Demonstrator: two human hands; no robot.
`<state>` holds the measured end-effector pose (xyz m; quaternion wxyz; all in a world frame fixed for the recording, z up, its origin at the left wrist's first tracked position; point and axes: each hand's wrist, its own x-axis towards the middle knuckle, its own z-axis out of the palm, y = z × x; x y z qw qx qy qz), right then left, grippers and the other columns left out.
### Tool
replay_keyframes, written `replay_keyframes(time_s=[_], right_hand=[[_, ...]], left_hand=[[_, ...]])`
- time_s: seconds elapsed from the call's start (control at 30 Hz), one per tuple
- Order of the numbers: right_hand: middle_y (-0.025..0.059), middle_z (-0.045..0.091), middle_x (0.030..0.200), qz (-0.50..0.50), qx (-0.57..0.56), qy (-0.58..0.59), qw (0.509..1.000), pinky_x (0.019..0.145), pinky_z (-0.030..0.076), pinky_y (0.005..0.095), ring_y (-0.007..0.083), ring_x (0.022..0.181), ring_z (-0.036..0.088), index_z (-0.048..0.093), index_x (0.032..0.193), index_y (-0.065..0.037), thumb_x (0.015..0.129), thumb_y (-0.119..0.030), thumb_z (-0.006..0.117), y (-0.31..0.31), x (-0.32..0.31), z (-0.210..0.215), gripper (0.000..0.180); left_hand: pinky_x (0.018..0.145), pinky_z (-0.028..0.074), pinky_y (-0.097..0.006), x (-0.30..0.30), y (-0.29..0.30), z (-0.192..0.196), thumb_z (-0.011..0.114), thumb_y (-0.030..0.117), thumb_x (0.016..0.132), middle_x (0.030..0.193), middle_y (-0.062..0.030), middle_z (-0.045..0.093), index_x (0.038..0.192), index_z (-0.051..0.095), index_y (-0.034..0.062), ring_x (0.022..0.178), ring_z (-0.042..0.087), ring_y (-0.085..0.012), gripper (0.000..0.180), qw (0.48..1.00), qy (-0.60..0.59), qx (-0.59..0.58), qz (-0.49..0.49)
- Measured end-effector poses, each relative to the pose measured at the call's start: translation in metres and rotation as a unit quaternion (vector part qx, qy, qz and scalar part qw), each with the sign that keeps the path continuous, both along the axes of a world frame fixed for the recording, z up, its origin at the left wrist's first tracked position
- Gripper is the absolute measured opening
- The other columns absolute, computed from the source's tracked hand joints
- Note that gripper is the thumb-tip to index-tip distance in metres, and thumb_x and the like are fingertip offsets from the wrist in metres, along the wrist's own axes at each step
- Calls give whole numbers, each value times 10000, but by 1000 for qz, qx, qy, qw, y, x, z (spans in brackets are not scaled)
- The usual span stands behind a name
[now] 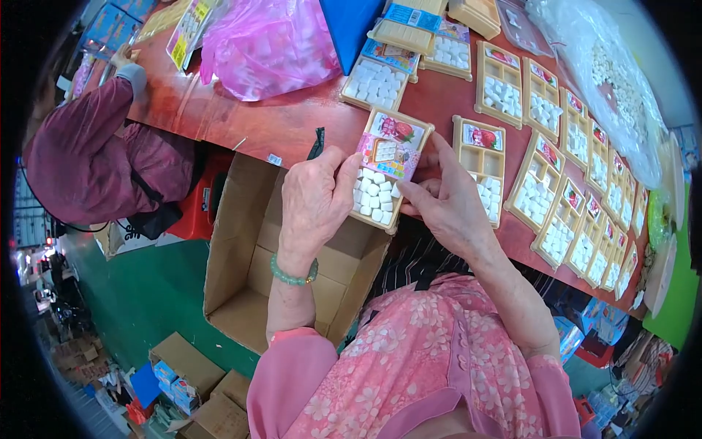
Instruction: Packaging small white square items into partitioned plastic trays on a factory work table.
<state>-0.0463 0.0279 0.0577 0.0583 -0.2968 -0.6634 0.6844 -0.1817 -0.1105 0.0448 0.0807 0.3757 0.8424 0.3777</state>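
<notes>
Between my hands I hold a cream plastic tray (381,224), tilted over the table's front edge. White marshmallow-like pieces (374,196) fill its near compartment. A colourful printed card (389,153) lies over the middle, below a strawberry picture at the far end. My left hand (316,197), with a green bead bracelet at the wrist, is closed at the tray's left side, its thumb by the card. My right hand (450,201) grips the right side, the thumb near the white pieces and fingers partly behind the tray.
Several filled trays (534,186) stand in rows on the red table (285,121) to the right. Packed trays (375,82), a pink plastic bag (274,47) and a clear bag of white pieces (610,66) lie farther back. Below is an open cardboard box (234,238). Someone in maroon (88,157) sits left.
</notes>
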Motion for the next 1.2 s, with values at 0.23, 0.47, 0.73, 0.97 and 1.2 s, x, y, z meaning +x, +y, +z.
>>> replay_keyframes(time_s=[0.23,0.47,0.73,0.97,1.2], right_hand=[[139,535,1154,-22,-24,-24,999,670,590,230,104,846,651,185,1539,25,940,-16,632,-7,18,11,749],[128,578,1065,-37,12,-27,999,647,585,228,116,821,662,211,1518,47,949,-36,631,-4,16,2,712],[141,603,1090,-51,46,39,997,670,576,241,127,855,665,233,1504,44,954,-55,640,-7,13,-6,692],[155,629,1021,-65,149,56,985,676,605,317,193,890,669,293,1461,73,920,-114,697,26,-50,-7,700],[151,658,952,-64,185,54,979,683,606,319,194,835,682,366,1423,90,888,-119,725,43,-68,-19,678]], left_hand=[[467,342,-393,12,3,2,644,213,965,543,-180,431,689,520,-11,467,383,-299,376,999,21,1,-32],[476,345,-394,10,13,-2,636,221,970,548,-191,421,692,509,-10,482,381,-317,384,997,64,-14,-33],[502,405,-435,-2,10,12,624,242,974,594,-200,537,719,563,6,524,557,-361,352,999,-19,-8,-42],[531,430,-397,-57,47,5,647,268,953,623,-210,569,770,622,-27,523,554,-292,348,999,5,34,-5],[553,446,-410,-71,54,-11,663,310,937,632,-198,593,798,660,-26,547,571,-297,364,998,50,22,23]])
